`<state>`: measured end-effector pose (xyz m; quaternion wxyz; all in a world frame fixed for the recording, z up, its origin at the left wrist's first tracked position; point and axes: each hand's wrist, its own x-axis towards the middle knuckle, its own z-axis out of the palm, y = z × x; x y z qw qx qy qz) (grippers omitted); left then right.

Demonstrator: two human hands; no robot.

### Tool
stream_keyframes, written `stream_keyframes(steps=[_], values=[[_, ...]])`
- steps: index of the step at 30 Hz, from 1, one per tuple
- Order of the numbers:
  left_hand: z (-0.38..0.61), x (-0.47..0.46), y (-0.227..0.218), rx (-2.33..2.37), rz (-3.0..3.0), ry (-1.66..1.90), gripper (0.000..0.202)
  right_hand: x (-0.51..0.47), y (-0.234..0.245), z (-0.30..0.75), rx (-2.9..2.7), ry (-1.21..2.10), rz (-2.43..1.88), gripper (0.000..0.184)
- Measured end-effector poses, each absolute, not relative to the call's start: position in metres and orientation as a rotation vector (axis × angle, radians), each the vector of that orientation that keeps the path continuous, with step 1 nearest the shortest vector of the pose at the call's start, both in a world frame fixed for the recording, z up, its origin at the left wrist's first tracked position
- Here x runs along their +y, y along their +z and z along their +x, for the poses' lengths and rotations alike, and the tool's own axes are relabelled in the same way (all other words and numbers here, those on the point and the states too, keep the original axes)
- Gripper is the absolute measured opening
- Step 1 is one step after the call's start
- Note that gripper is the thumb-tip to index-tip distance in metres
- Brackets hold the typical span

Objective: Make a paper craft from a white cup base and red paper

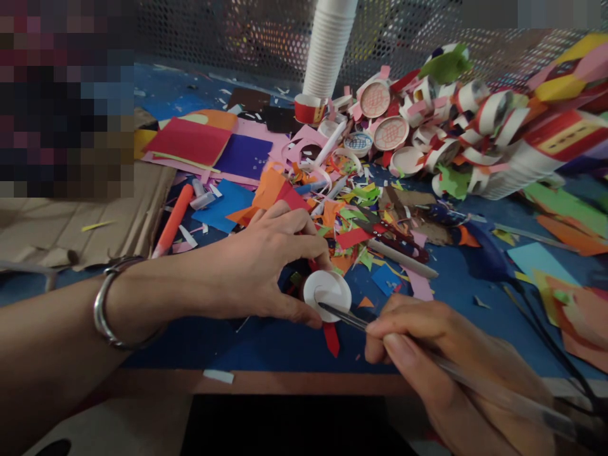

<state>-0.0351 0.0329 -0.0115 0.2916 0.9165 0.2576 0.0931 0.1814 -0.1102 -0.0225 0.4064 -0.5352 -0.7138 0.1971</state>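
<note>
My left hand (268, 263) is curled round a small paper cup (327, 291) lying on its side, its white round base facing me, thumb and fingers gripping its sides. My right hand (441, 354) pinches a clear ballpoint pen (475, 380), and the pen's tip touches the cup's white base. A silver bangle (107, 304) sits on my left wrist. Red paper strips poke out below the cup.
The blue tabletop (456, 278) is littered with coloured paper scraps. Red-handled scissors (394, 237) and an orange marker (173, 218) lie behind my hands. A tall stack of white cups (329, 47) stands at the back, decorated cut cups (427, 126) to its right, cardboard (71, 221) at left.
</note>
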Motion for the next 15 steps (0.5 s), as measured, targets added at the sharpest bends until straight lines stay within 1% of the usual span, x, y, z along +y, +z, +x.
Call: stream_keyframes(steps=[5,10,15], values=[[-0.0353,0.0328,-0.0122,0.673,2.441,0.253,0.047,-0.1123,-0.0213,0.1823,-1.785,0.492,-1.388,0.016],[-0.0362,0.0324,-0.0110,0.676,2.445,0.237,0.045,-0.1109,-0.0191,0.1890,-1.874,0.458,-1.337,0.016],[-0.0365,0.0322,-0.0106,0.667,2.446,0.245,0.045,-0.1137,-0.0173,0.1841,-1.762,0.499,-1.424,0.016]])
